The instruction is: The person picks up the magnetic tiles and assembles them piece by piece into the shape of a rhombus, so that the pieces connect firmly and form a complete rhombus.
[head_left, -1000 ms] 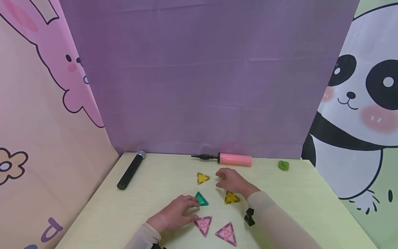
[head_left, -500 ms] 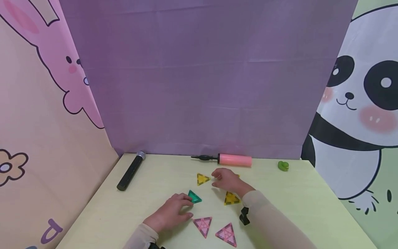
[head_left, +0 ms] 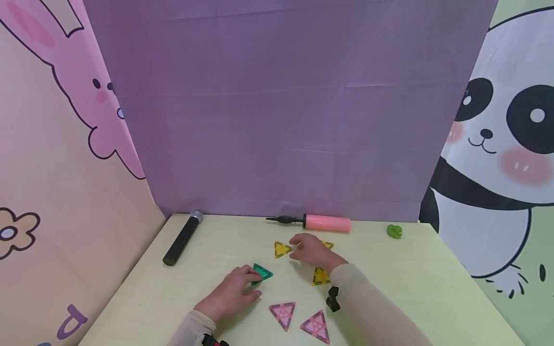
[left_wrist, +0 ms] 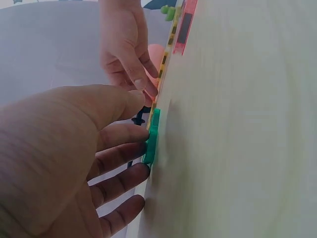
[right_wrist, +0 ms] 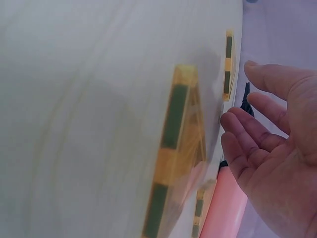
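Note:
In the head view my left hand (head_left: 231,294) rests its fingertips on a green triangular magnetic tile (head_left: 263,273) lying on the table. The left wrist view shows those fingers spread and relaxed against the green tile's edge (left_wrist: 153,139), with the thumb apart from it. My right hand (head_left: 315,251), fingers loosely bent and holding nothing, hovers beside a yellow triangular tile (head_left: 282,249). Another yellow tile (head_left: 320,277) lies below that hand. A third yellow tile (head_left: 329,244) shows partly behind it. Two pink triangular tiles (head_left: 283,315) lie nearer the front.
Along the back of the table (head_left: 233,235) lie a black microphone (head_left: 181,241) at left, a pink hand pump (head_left: 326,222) with a black nozzle, and a small green object (head_left: 394,231) at right. A purple cloth (head_left: 285,120) hangs behind.
My left hand has slid left, and the green tile has moved left and slightly back with it. My right hand has shifted left towards the yellow tile, uncovering part of the third yellow one.

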Demonstrator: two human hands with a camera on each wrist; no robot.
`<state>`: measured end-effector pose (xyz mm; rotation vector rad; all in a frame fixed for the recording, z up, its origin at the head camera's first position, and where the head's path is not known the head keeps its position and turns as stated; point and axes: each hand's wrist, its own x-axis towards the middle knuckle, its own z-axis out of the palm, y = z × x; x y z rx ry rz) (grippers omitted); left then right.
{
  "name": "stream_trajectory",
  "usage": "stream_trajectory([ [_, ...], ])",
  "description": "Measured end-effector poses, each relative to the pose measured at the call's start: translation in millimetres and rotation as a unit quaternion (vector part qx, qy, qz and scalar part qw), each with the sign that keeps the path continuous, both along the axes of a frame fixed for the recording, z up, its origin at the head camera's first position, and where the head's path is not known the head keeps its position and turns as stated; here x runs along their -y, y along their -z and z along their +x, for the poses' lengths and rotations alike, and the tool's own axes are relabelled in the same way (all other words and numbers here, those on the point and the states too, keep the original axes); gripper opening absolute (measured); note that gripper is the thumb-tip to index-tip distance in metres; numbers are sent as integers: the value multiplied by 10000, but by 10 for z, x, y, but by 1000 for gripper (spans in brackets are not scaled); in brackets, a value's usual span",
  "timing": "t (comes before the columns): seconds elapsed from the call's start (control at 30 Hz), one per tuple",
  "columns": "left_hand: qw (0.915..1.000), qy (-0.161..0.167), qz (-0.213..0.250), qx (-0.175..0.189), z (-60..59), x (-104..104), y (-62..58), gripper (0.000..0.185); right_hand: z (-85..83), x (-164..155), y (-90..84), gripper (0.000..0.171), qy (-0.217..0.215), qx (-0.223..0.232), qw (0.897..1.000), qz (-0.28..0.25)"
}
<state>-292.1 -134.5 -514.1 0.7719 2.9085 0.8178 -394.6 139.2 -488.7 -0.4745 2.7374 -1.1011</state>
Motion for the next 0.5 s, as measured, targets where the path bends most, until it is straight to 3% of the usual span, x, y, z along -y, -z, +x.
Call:
stream_trajectory([
  [0.27,9992,11,394,-5,-53,108,69,37,6,92,-28,38,-121,-115,9995,274],
  [0.5,9978,27,620,-232,-84,190,77,33,-2,98,-14,37,-236,-117,9985,473],
])
